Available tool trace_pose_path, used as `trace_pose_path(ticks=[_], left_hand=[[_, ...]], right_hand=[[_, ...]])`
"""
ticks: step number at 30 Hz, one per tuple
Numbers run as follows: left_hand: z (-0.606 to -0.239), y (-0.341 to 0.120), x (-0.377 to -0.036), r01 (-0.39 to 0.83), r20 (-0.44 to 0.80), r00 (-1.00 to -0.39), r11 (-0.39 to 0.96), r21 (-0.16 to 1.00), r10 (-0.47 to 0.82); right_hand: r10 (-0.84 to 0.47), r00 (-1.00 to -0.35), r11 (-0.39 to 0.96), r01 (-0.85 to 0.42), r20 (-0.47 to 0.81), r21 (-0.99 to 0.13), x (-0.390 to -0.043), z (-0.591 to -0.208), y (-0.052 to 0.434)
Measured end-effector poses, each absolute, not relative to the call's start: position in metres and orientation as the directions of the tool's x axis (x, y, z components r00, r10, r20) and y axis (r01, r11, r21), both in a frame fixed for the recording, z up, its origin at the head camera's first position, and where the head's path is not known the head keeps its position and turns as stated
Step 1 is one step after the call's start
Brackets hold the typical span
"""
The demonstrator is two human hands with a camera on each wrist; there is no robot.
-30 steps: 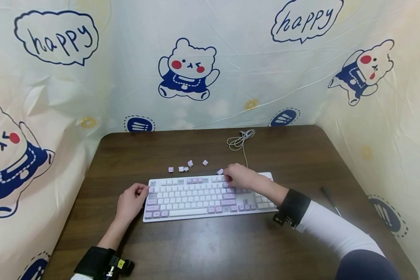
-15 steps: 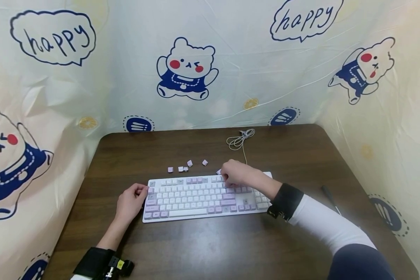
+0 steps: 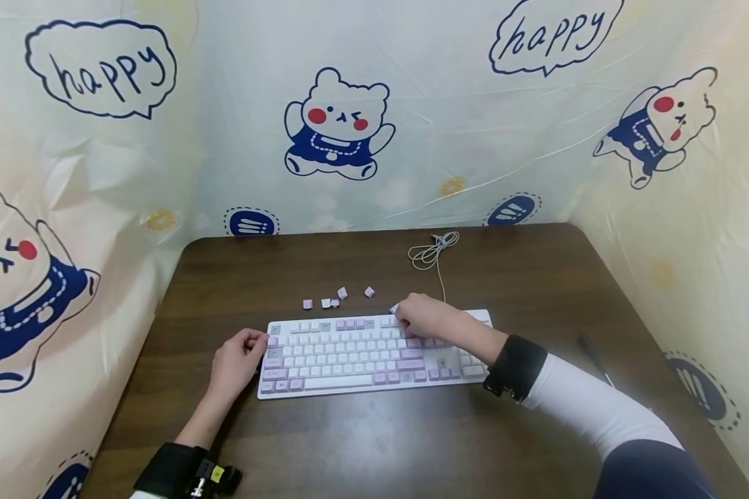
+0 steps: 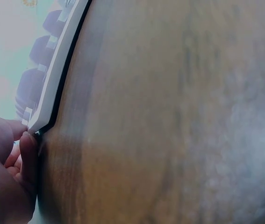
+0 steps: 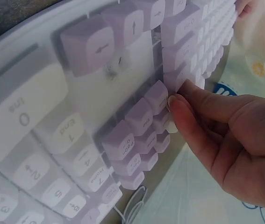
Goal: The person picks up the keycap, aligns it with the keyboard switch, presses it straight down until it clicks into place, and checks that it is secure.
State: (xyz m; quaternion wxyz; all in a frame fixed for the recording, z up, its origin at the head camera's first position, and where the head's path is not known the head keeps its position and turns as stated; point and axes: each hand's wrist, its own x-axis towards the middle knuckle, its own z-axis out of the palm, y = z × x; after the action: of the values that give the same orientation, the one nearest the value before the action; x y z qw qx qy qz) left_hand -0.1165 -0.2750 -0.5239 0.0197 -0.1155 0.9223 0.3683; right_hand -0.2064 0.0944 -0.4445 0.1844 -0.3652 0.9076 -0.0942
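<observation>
White-and-lilac keyboard sits mid-tabletop, long edge toward the person, cable coiled at the far side.

Progress, judging from the layout: five loose keycaps lie in a rough row on the tabletop just beyond the keyboard's far edge, left of centre. A sixth keycap is at the right hand's fingertips. In the right wrist view a bare switch shows near the arrow keys, so some caps look pulled. Most keys remain seated. Early stage by my read.

Right hand: over the far right part of the key field, fingers curled and pinching a small pale cap beside the lilac nav cluster.

Left hand: at the keyboard's left end, fingers loosely curled, thumb and a fingertip touching the near-left corner, steadying it.

Containers: none in view; the pulled caps lie loose on the wood. A dark pen-like tool lies on the right, well apart from the keyboard.
</observation>
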Motion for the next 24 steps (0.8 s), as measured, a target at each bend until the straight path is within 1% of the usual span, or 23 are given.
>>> trace_pose_path(ticks=[13,21,24], left_hand=[[-0.5261,-0.2766,-0.1166,-0.214,-0.103,-0.975,0.709,0.672,-0.196],[-0.5257,-0.2763,-0.1166,-0.218,-0.112,-0.975,0.709,0.670,-0.194],[-0.5247,-0.2758,-0.1167,-0.219,-0.112,-0.974,0.708,0.671,-0.195]], right_hand=[[-0.699,-0.661,0.715,-0.641,-0.273,-0.280,-0.2043,-0.4434,0.0960],[-0.671,-0.675,0.742,-0.608,-0.307,-0.282,-0.2035,-0.4410,0.0975],[-0.669,-0.675,0.743,-0.599,-0.312,-0.299,-0.2039,-0.4407,0.0990]])
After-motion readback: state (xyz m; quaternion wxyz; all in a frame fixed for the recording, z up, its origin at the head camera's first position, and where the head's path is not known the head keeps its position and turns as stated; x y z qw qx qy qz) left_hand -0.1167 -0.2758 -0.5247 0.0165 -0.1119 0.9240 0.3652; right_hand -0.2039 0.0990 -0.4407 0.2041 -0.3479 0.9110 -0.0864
